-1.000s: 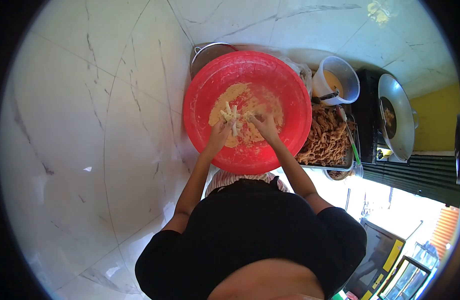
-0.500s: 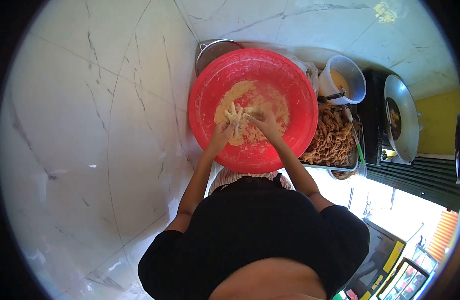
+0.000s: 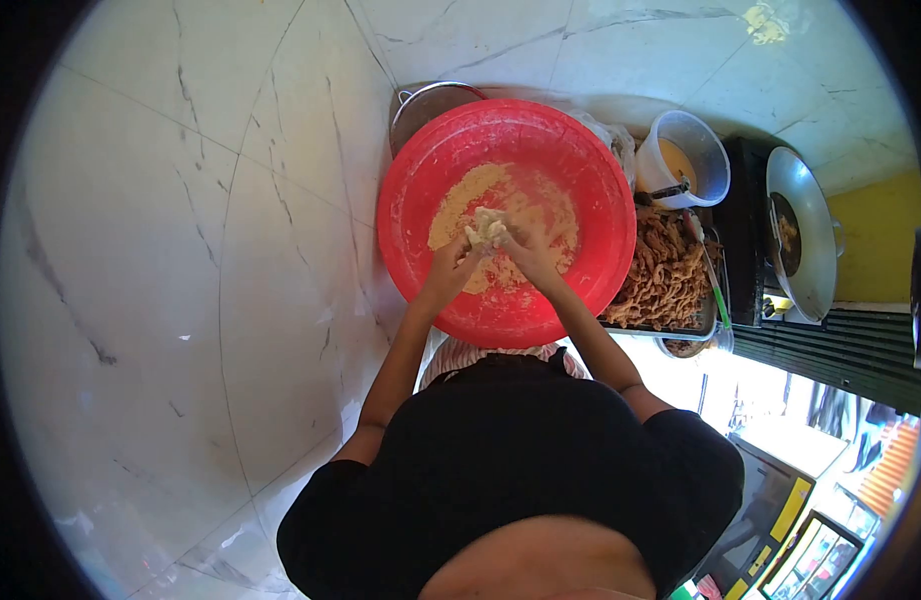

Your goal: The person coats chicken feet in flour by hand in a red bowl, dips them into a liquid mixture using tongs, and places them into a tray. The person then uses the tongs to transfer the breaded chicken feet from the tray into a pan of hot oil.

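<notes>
A pale, flour-coated clump of food pieces is held between my two hands above a red basin. My left hand has its fingers closed on the clump's left side. From the right, my right hand pinches the same clump, and the fingertips of both hands almost meet. Yellowish flour lies spread over the basin's floor beneath them. What kind of food the coating covers, I cannot make out.
Right of the basin sits a metal tray of brown fried pieces with green-handled tongs. Behind it stands a clear tub of yellowish liquid. A wok is farther right. Marble-patterned tile walls border the left and back.
My hands have drawn closer together. The pale pieces, earlier apart with longer strips in my left hand, are now bunched between both hands.
</notes>
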### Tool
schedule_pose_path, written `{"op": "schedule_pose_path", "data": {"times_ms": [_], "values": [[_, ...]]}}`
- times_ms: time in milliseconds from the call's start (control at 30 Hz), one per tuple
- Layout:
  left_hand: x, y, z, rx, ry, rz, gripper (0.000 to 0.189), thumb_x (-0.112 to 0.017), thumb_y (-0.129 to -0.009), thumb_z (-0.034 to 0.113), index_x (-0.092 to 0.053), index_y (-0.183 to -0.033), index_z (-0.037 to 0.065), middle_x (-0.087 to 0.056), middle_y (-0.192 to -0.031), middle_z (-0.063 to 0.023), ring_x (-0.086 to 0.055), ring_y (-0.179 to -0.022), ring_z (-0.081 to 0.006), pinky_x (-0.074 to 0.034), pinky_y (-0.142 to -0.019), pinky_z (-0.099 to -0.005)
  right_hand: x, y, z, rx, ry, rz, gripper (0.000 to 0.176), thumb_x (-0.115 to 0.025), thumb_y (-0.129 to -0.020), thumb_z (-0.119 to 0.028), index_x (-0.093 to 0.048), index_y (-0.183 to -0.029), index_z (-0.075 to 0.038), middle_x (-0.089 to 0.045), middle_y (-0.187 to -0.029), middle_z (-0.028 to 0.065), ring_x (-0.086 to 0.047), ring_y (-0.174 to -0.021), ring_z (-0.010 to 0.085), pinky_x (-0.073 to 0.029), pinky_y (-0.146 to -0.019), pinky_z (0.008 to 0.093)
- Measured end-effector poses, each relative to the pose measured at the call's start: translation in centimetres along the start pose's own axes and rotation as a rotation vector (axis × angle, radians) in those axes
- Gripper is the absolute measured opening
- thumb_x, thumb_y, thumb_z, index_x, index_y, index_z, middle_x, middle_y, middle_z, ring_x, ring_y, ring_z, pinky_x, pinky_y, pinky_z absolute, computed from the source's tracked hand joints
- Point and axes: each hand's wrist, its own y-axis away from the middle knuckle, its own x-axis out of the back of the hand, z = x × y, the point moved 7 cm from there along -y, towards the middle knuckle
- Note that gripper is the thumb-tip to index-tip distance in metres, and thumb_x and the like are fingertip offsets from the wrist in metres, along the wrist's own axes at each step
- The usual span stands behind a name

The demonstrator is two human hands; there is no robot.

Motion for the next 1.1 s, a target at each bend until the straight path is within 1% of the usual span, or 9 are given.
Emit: {"op": "schedule_pose_path", "data": {"times_ms": [67, 267, 333, 533, 633, 867, 933, 1033, 1100], "values": [[-0.7, -0.1, -0.4, -0.004, -0.072, -0.090, 0.028, -0.052, -0.085, 0.018, -0.051, -0.105, -0.003, -0.059, -0.092, -0.0089, -0.055, -0.084, -0.0139, -0.042, -0.073, -0.0273, -0.4, 0.0, -0.2, 0.057, -0.045, -0.039, 0.025, -0.046, -0.086, -0.008, -0.052, -0.109, 0.000, -0.057, -0.093, 0.0037, -0.054, -0.082, 0.0100, -0.044, -0.069, 0.0233], [-1.8, 0.1, 0.0, -0.094, -0.193, -0.144, 0.030, -0.056, -0.083, 0.020, -0.052, -0.100, -0.004, -0.059, -0.092, -0.0119, -0.056, -0.086, -0.0156, -0.043, -0.075, -0.0283, 0.1, -0.4, 2.4, -0.042, 0.078, -0.030, 0.018, -0.044, -0.085, -0.006, -0.054, -0.099, 0.001, -0.058, -0.084, 0.0036, -0.053, -0.073, 0.0102, -0.044, -0.062, 0.0235], [-1.7, 0.4, -0.4, -0.052, -0.177, -0.151, 0.029, -0.055, -0.083, 0.020, -0.052, -0.100, -0.004, -0.059, -0.090, -0.0116, -0.056, -0.085, -0.0154, -0.043, -0.074, -0.0281, -0.3, 0.0, 0.8, -0.048, 0.273, -0.045, 0.017, -0.044, -0.087, -0.009, -0.053, -0.097, 0.002, -0.058, -0.083, 0.0039, -0.054, -0.073, 0.0105, -0.045, -0.063, 0.0236], [-1.3, 1.0, -1.2, 0.060, -0.112, -0.151, 0.026, -0.046, -0.088, 0.020, -0.052, -0.094, -0.004, -0.057, -0.080, -0.0087, -0.053, -0.075, -0.0141, -0.042, -0.067, -0.0285, -1.2, 0.1, -0.6, -0.177, 0.231, -0.283, 0.025, -0.042, -0.090, -0.016, -0.051, -0.107, 0.000, -0.057, -0.087, 0.0023, -0.052, -0.075, 0.0085, -0.044, -0.063, 0.0232], [-0.9, 0.8, -2.2, 0.051, -0.142, -0.105, 0.028, -0.040, -0.091, 0.022, -0.053, -0.090, -0.004, -0.055, -0.075, -0.0066, -0.050, -0.070, -0.0126, -0.041, -0.063, -0.0287, -1.6, -0.1, -0.9, 0.018, 0.098, -0.239, 0.029, -0.041, -0.090, -0.019, -0.050, -0.111, -0.001, -0.056, -0.089, 0.0021, -0.050, -0.073, 0.0069, -0.042, -0.060, 0.0226], [-1.6, 0.7, -1.5, 0.010, -0.025, -0.096, 0.030, -0.042, -0.091, 0.026, -0.053, -0.087, -0.001, -0.052, -0.071, -0.0039, -0.046, -0.065, -0.0098, -0.038, -0.058, -0.0253, 0.3, 0.2, 0.1, -0.137, 0.221, -0.172, 0.028, -0.040, -0.091, -0.020, -0.052, -0.107, -0.001, -0.056, -0.085, 0.0009, -0.049, -0.071, 0.0056, -0.040, -0.056, 0.0207], [-2.5, 0.8, -0.5, 0.038, 0.084, -0.111, 0.029, -0.043, -0.090, 0.027, -0.054, -0.087, -0.001, -0.052, -0.070, -0.0030, -0.046, -0.064, -0.0086, -0.038, -0.057, -0.0241, -0.2, 0.7, -1.1, -0.261, 0.215, -0.233, 0.028, -0.040, -0.090, -0.021, -0.053, -0.105, -0.001, -0.055, -0.082, 0.0004, -0.049, -0.070, 0.0065, -0.040, -0.057, 0.0216], [-2.8, 0.8, -0.7, 0.104, 0.191, -0.156, 0.028, -0.045, -0.090, 0.026, -0.055, -0.087, 0.001, -0.052, -0.069, -0.0019, -0.046, -0.062, -0.0066, -0.037, -0.054, -0.0223, -0.3, 0.3, -0.1, -0.081, 0.138, -0.256, 0.032, -0.043, -0.089, -0.024, -0.050, -0.112, -0.002, -0.056, -0.090, 0.0031, -0.051, -0.078, 0.0088, -0.042, -0.065, 0.0228], [-2.8, 0.9, -1.3, 0.140, 0.192, -0.187, 0.027, -0.046, -0.089, 0.026, -0.055, -0.087, 0.001, -0.052, -0.068, -0.0016, -0.046, -0.061, -0.0058, -0.037, -0.054, -0.0217, -0.6, 0.8, -0.9, -0.148, 0.031, -0.231, 0.036, -0.046, -0.088, -0.024, -0.046, -0.117, -0.003, -0.054, -0.098, 0.0048, -0.050, -0.086, 0.0110, -0.041, -0.073, 0.0243]]}}
